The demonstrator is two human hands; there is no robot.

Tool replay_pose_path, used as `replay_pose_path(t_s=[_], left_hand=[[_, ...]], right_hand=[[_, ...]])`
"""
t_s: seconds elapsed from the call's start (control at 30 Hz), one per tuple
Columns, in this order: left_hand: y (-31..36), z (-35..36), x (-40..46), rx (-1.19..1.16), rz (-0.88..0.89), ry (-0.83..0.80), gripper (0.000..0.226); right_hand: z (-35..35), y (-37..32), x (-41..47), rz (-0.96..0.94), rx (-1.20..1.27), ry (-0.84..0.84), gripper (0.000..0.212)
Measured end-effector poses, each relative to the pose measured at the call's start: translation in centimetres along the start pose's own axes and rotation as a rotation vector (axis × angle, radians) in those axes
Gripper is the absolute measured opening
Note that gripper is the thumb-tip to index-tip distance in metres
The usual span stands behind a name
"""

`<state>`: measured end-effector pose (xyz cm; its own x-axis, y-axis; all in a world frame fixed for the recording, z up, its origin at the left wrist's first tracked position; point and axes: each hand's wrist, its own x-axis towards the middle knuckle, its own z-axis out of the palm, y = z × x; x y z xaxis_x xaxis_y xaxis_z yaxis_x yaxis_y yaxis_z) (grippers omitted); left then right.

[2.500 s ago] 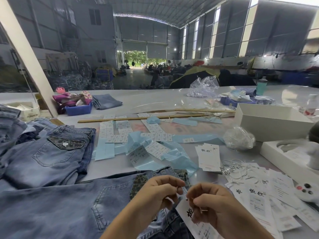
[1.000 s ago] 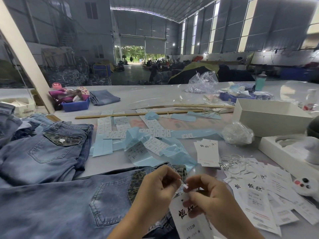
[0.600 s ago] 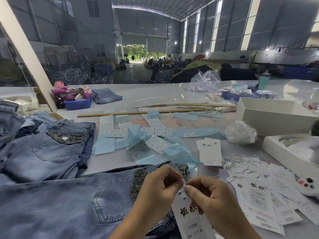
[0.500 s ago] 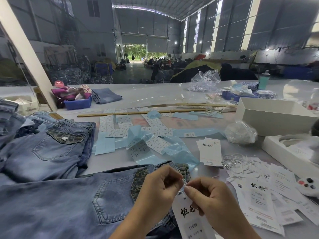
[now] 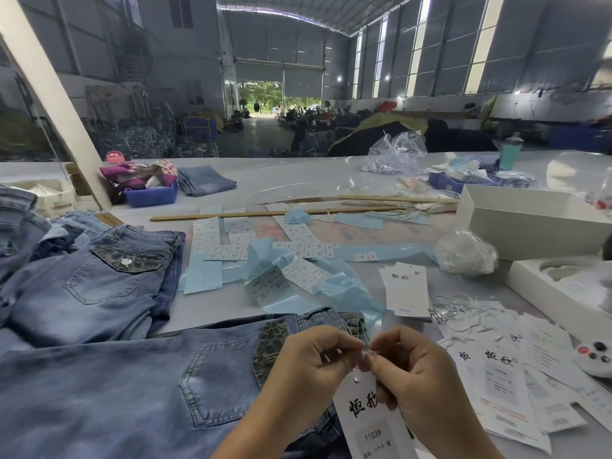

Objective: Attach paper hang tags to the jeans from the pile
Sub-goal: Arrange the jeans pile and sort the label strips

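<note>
Your hang tag [image 5: 371, 422] is a white paper rectangle with two large black brush-style characters across its upper part, a small punched hole near its top edge, and a greyish sticker lower down printed "1103#" with an "M" beneath. It hangs at the bottom centre of the frame, its long axis running from the hole at the top down to the bottom edge, leaning slightly to the right as it descends; its lowest part is cut off by the frame.

Your left hand [image 5: 311, 362] has its fingers curled, thumb and forefinger pinching a thin white string [image 5: 367, 352] just above the tag's hole. Your right hand [image 5: 407, 376] meets it fingertip to fingertip, pinching the same string, with its lower fingers curled over the tag's right edge.

The jeans [image 5: 132, 392] under your hands are light blue washed denim, filling the lower left of the frame, with a back pocket facing up and a leopard-print pocket flap near your left hand. The waistband lies toward the centre of the frame, the legs running off to the left. More folded jeans, the pile [image 5: 89, 279], sit at the middle left.

Loose tags [image 5: 503, 385] lie fanned out at the lower right, and a small neat stack [image 5: 405, 289] stands just above them.
</note>
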<state>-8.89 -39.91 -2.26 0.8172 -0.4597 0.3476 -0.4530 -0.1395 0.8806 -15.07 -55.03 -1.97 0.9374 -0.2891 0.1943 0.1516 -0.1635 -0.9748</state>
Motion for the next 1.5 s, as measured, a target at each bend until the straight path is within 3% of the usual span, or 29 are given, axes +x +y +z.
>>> replay_pose_path(t_s=[0.23, 0.4, 0.63, 1.17, 1.37, 1.5], left_hand=[[-0.6, -0.1, 0.2, 0.065, 0.004, -0.071, 0.023], [-0.6, -0.2, 0.0, 0.061, 0.0, -0.051, 0.028], [-0.6, -0.4, -0.1, 0.044, -0.008, -0.057, 0.036], [-1.6, -0.6, -0.2, 0.069, 0.021, -0.071, 0.031], [-1.9, -1.0, -0.1, 0.144, 0.071, -0.155, 0.035], [-1.9, -1.7, 0.0, -0.106, -0.058, -0.253, 0.023]], right_hand=[[-0.1, -0.1, -0.4, -0.107, -0.109, -0.034, 0.033], [0.1, 0.2, -0.3, -0.154, -0.127, 0.027, 0.027], [0.4, 0.6, 0.0, -0.137, -0.087, -0.013, 0.033], [0.5, 1.1, 0.0, -0.143, -0.118, -0.048, 0.034], [0.2, 0.8, 0.1, -0.148, -0.16, -0.155, 0.038], [-0.1, 0.1, 0.3, -0.115, -0.097, -0.296, 0.038]])
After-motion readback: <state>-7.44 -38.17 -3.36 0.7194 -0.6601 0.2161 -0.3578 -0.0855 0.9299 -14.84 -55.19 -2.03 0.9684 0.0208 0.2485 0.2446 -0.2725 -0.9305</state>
